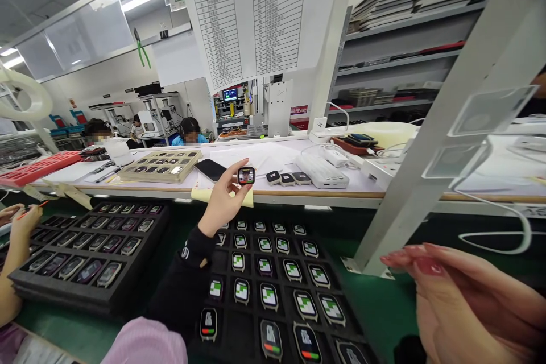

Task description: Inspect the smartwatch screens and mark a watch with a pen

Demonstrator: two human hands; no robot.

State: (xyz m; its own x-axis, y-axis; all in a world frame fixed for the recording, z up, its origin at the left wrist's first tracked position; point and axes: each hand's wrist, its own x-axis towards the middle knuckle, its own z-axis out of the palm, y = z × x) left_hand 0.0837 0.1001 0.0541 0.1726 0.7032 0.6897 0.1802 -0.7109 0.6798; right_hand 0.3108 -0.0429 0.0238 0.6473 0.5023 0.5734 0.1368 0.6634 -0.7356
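Above the tray (279, 283) of lit watches (268, 296), my left hand (222, 202) pinches one watch (246, 175) between fingertips, my right hand (460, 301) empty, fingers together; others sit unpicked.

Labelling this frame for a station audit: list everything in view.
lit smartwatches: many, black, green-white screens, front tray
dark smartwatches: many, black, left tray
beige tray: one, on bench
phone: one, black, beside beige tray
loose watch bodies: three, black, bench
power strip: one, white, bench
red tray: one, bench far left
co-worker's hand: one, left edge
held smartwatch: one, black, lit, above bench edge
left hand: one, grips it
right hand: one, open, empty, lower right
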